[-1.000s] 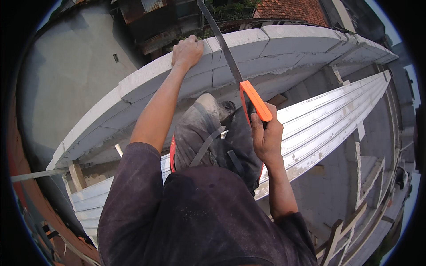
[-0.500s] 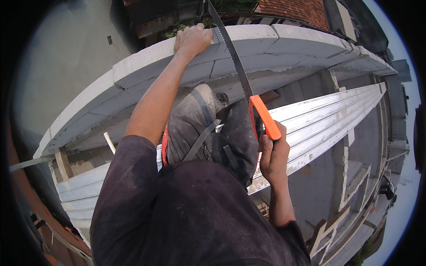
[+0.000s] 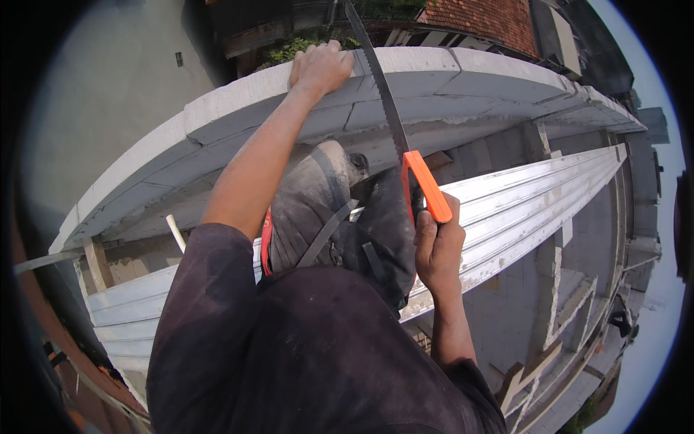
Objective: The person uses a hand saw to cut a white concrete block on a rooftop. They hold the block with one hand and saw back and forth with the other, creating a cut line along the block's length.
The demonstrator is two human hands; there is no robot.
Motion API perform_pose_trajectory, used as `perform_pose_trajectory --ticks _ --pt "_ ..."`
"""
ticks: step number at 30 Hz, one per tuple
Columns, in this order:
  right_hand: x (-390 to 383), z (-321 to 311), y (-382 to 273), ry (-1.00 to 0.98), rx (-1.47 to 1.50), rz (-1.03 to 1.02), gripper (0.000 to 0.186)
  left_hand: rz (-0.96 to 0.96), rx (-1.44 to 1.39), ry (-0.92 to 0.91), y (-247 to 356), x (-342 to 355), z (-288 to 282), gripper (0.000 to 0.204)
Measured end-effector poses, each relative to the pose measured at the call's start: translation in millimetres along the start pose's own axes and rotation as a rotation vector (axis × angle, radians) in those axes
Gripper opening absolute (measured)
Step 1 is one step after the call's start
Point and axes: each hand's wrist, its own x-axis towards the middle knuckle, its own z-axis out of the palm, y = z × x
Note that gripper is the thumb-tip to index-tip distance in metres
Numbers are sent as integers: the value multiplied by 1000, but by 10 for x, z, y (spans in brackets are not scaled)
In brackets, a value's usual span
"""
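Observation:
My right hand is wrapped round the orange handle of a hand saw. Its long dark toothed blade points away from me and crosses the top of a pale block wall. The far end of the blade runs out at the upper edge of the view. Just left of the blade, my left hand lies on the wall's top with its fingers curled over the far edge, gripping it. Where the blade meets the block, I cannot tell how deep it sits.
A ribbed metal plank runs beneath me along the wall. Unfinished block walls and wooden boards lie at right. Beyond the wall are a drop, green plants and a tiled roof. A pale rod sticks up at left.
The saw and my right hand have shifted slightly forward and left relative to the wall. My left hand keeps its hold on the wall. The whole view has moved a little.

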Motion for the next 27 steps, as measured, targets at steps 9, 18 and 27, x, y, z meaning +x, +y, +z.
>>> perform_pose_trajectory --ticks 9,18,27 --pt "319 111 18 26 99 23 30 31 29 88 -58 22 161 55" --pt "-725 -252 86 -67 -73 94 34 7 -11 42 62 -62 -14 53" --pt "746 232 -128 67 89 62 28 -3 -18 100 86 -55 18 56"
